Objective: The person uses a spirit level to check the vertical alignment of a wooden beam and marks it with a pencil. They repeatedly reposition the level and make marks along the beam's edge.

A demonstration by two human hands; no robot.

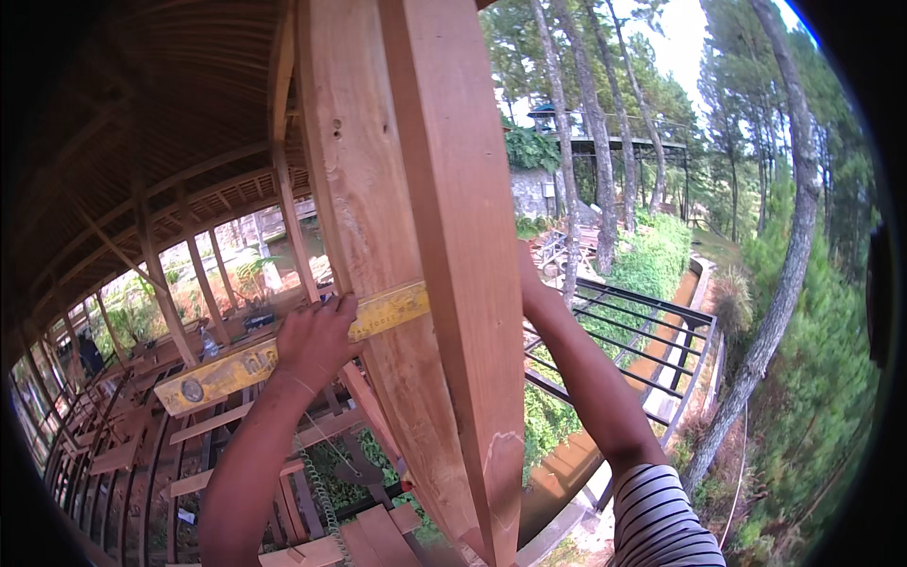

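One yellow spirit level (227, 376) lies toward 9 o'clock of centre, its inner end overlapping the paler face of a tall timber post (453, 189) that runs from 12 to 6 o'clock. The person's left hand (316, 340) is closed around the level near mid-length. The right forearm (586, 378) comes up from 5 o'clock and passes behind the post; that hand is hidden, so whether it grasps anything cannot be told.

The level looks rigid and fairly light for its length, likely not to flex; its scuffed faces may be a little slick under a sweaty palm. Its vials are probably the fragile part, so the plain stretch of body between them seems the best place to hold, near the balance point.

Its long axis slants gently: the inner end points between 2 and 3 o'clock, the free end between 8 and 9, out over the open framing (142, 463).
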